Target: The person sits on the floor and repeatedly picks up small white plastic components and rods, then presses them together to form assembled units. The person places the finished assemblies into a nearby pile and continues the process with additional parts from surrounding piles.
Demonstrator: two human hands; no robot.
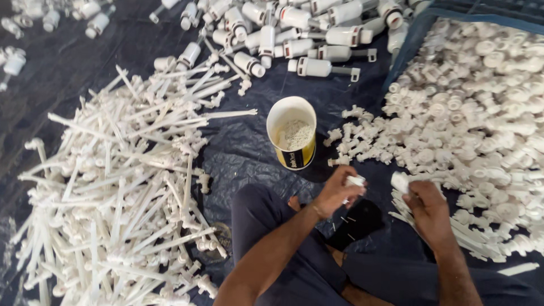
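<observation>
Left hand (338, 191) pinches small white plastic fitting (356, 181), axis rightward; right hand (429, 207) grips white cap (400, 182) (partly hidden). Yellow-banded cup (292, 134) beyond; rods (119, 187) left.

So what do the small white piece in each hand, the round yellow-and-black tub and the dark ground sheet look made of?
Small white piece in the left hand and small white piece in the right hand: likely moulded plastic, matte, uniform white. Round yellow-and-black tub: probably plastic, smooth, slightly glossy wall. Dark ground sheet: thin plastic tarpaulin by its shiny crinkles.

one yellow-banded tub (292, 133), two hands, three heaps of white plastic parts, uncountable.
</observation>
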